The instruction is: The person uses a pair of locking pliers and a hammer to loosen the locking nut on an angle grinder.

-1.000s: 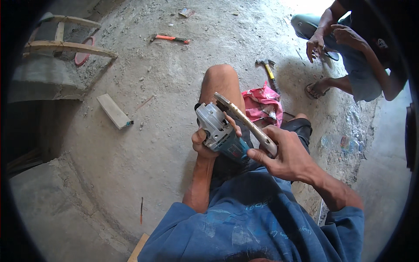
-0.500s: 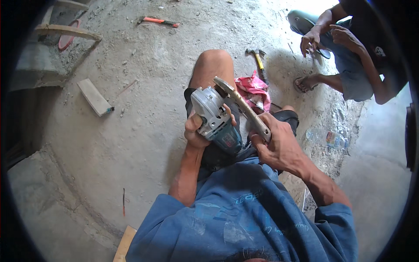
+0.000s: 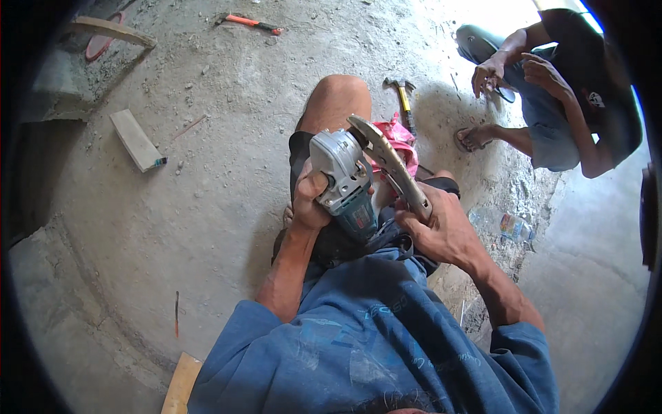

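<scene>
An angle grinder (image 3: 338, 165) with a silver gear head and teal body is over my lap, its head pointing away from me. My left hand (image 3: 310, 199) is wrapped round it from the left, thumb on the gear head. My right hand (image 3: 447, 224) grips the near end of a long, worn metal hand tool (image 3: 394, 160); its exact kind is unclear. The far end of this tool meets the spindle side of the grinder head. Its bar slants down to the right, beside the grinder body. My right fingertips are partly hidden behind it.
A claw hammer (image 3: 405, 103) and pink cloth (image 3: 396, 141) lie beyond my knees. An orange-handled hammer (image 3: 249, 24) lies farther off. Left is a board piece (image 3: 138, 140). Another person (image 3: 552, 103) squats at the right, near a clear plastic bottle (image 3: 514, 228).
The view has shifted slightly. Both hands keep their grips, and the metal tool stays against the grinder head with little visible movement.
</scene>
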